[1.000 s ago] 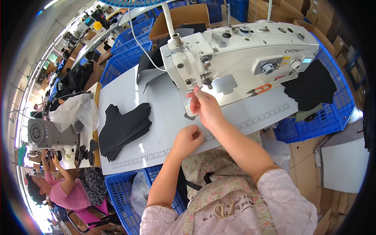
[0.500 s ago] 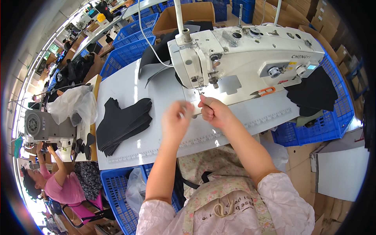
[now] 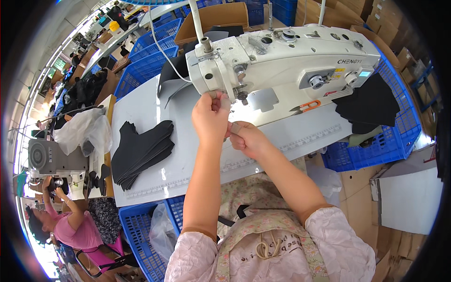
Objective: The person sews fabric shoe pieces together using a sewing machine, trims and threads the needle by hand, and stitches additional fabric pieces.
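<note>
A white sewing machine stands on the pale work table. My left hand is up by the needle end of the machine's head, its fingers pinched together. Just below and to its right, my right hand is closed, thumb against curled fingers, in front of the machine bed. Whatever either hand holds is too small or hidden to make out. Orange-handled thread snips lie on the bed to the right of my hands. To the left rests a fanned stack of black cut fabric pieces.
More black pieces lie at the table's right end, above a blue crate. Grey and black material hangs behind the machine head. Another blue crate sits below the front edge. At left, a person in pink works at another machine.
My left hand has risen from the table area to the needle end of the machine head. The right hand has come slightly down and left. The whole view has shifted a little.
</note>
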`<state>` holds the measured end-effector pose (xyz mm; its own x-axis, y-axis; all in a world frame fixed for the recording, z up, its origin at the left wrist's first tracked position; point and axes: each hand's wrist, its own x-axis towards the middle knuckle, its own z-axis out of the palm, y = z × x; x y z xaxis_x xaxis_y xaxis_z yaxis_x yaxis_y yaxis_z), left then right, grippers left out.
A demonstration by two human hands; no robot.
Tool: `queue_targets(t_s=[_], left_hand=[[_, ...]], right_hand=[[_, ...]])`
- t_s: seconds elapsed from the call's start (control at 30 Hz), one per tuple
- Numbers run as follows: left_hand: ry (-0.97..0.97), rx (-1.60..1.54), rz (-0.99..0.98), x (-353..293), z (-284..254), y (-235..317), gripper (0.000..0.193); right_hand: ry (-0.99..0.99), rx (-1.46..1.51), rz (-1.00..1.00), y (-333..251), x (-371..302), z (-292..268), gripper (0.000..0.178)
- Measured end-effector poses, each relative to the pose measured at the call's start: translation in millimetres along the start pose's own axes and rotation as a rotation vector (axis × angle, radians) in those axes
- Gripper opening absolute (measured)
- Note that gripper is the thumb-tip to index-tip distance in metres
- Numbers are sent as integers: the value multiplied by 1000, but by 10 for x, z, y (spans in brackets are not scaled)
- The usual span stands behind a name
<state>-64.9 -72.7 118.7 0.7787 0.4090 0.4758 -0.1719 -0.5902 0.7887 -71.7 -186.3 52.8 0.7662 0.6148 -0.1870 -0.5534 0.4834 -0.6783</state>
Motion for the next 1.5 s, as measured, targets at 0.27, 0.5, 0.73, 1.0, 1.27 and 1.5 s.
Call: queue_targets(t_s=[0.27,0.5,0.73,1.0,1.27,1.5], left_hand=[[-103,-291,-80,-33,-144,-104,13],[-351,-789,-578,-281,-178,-389,16],[-279,-785,-783,-173,73,-665,16],[-318,-895,-896,-76,215,-736,14],[-399,-1003,-983,-62,319,-808,12],[-467,-424,-640,-384,-103,-380,17]], right_hand=[[-15,-122,27,-30,-46,-29,33],[280,-1106,-71,-114,-98,-116,34],[382,-1564,-570,-86,-129,-318,31],[348,-1480,-603,-85,-109,-387,25],[340,-1438,-601,-97,-127,-353,21],[657,-1628,-896,-581,-428,-866,17]])
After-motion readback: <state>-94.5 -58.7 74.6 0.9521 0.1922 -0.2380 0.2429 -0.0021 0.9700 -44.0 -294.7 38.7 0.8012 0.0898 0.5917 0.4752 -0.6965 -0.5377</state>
